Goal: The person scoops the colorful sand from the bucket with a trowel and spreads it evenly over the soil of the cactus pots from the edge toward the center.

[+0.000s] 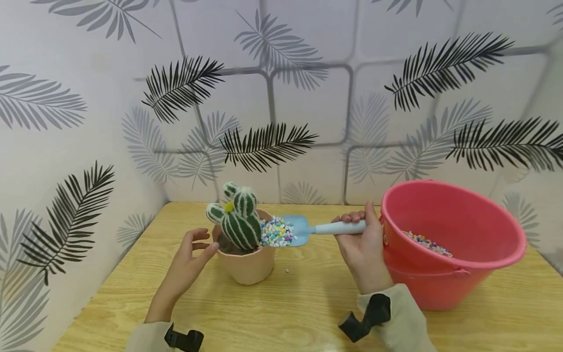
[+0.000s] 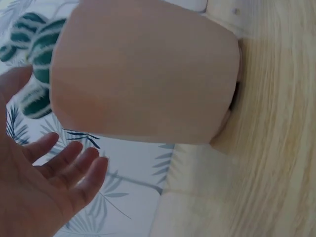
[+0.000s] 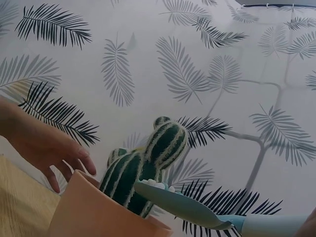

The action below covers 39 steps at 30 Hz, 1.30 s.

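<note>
My right hand grips the pale handle of a small light-blue shovel. Colourful pebbles lie on its blade, whose tip reaches over the right rim of a peach flower pot. In that pot stands a green knitted cactus with white stripes and a yellow tuft, with brown filling around its base. On the pot's left side, my left hand is held with loosely bent fingers, thumb by the rim, grasping nothing. The right wrist view shows the shovel blade slanting down from the cactus toward its handle.
A large pink bucket with more pebbles inside stands right of my right hand. One stray pebble lies on the wooden table beside the pot. A leaf-patterned backdrop rises behind the table.
</note>
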{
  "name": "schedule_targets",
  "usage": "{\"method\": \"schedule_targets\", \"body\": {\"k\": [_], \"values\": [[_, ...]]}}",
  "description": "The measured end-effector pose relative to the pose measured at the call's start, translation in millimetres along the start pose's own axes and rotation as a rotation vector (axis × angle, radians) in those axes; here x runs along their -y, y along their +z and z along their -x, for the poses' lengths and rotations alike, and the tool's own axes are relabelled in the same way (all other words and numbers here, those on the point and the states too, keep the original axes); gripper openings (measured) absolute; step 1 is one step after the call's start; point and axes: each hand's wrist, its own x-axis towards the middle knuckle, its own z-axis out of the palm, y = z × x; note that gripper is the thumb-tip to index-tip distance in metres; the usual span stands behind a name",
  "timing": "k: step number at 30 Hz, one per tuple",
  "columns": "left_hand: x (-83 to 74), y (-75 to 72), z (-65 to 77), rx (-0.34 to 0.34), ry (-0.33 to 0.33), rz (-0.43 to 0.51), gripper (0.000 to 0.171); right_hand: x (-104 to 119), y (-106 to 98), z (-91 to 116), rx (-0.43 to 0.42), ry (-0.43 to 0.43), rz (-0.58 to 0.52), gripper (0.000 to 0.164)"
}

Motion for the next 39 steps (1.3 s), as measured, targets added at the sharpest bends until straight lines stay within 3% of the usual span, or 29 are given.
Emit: {"method": "schedule_targets", "body": {"k": [7,14,23,28,34,39], "values": [[19.7,2.0,-12.7,0.089,0.065,0.073,0.061,-4,-4,-3,0.004,-0.003,0.04,0.044],[31.1,7.3,-17.5,0.16,0.172,0.137,0.089,-10,-6,-2,0.02,-0.009,0.079,0.045],[20.6,7.8,-16.3,0.143,0.069,-0.048,0.096,-13,-7,-2,0.006,-0.026,0.085,0.044],[11.6,-0.8,-12.9,0.177,0.084,-0.122,0.092,-12,-6,-2,-0.003,-0.04,0.092,0.042],[17.1,-10.6,-12.4,0.178,0.109,-0.091,0.073,-10,-6,-3,0.004,-0.034,0.09,0.041],[24.0,-5.9,-14.7,0.208,0.118,-0.011,0.089,-11,-8,-4,-0.001,-0.012,0.082,0.042]]}}
